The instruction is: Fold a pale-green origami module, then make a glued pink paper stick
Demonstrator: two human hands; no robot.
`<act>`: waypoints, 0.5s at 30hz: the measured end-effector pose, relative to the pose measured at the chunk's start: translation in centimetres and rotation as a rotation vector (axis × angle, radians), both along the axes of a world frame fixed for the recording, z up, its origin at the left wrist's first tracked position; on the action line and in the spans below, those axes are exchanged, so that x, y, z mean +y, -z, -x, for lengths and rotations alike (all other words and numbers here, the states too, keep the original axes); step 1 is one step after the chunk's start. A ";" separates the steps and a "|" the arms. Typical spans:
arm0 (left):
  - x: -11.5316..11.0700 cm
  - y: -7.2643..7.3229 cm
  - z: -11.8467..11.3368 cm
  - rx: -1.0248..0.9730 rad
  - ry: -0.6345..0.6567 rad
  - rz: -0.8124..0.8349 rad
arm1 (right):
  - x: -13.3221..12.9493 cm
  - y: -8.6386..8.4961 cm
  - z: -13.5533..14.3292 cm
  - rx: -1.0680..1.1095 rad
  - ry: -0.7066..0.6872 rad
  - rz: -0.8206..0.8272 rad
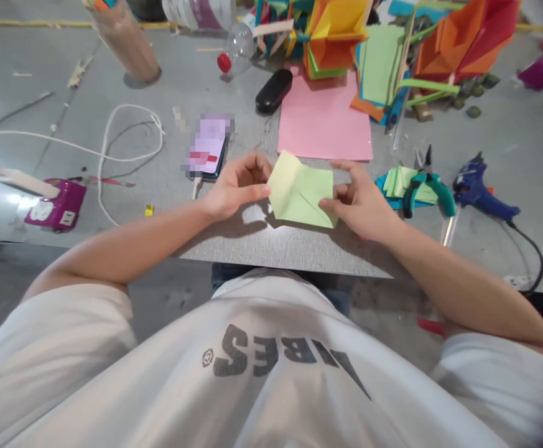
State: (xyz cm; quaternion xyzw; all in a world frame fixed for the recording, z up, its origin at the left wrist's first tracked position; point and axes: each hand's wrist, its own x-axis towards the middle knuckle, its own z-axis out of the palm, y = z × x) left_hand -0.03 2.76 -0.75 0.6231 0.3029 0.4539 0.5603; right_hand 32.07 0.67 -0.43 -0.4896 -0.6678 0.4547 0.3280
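A light green sheet of paper point(303, 193) with fold creases is held up between my two hands, just above the front of the table. My left hand point(239, 185) pinches its left edge between thumb and fingers. On the opposite side, my right hand point(356, 198) grips the right edge, its thumb lying on the paper's face. The paper's left corners look folded or angled, and a diagonal crease runs toward its lower right. Behind it lies a pink sheet of paper point(326, 118) flat on the table.
A phone point(209, 146) with a cable lies left of my hands; a black case point(273, 91) sits behind. To the right are green-handled pliers point(428, 190), small green papers point(399, 182) and a blue glue gun point(483, 186). Folded orange paper shapes point(336, 37) stand at the back.
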 end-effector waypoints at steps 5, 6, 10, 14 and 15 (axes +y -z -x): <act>1.9 0.8 1.2 0.220 0.265 -0.094 | 0.3 0.5 -0.7 -0.417 0.005 -0.339; 1.6 0.9 1.0 0.228 0.273 -0.092 | 0.3 0.5 -0.6 -0.478 0.012 -0.415; 0.2 0.5 0.0 0.280 0.246 -0.213 | 0.3 0.4 0.1 -0.568 -0.139 -0.682; -1.1 -0.7 -0.6 0.381 0.268 -0.337 | 0.0 0.6 0.8 -0.526 -0.511 -0.813; -1.5 -1.0 -0.8 0.400 0.263 -0.359 | -0.1 0.6 0.9 -0.527 -0.567 -0.821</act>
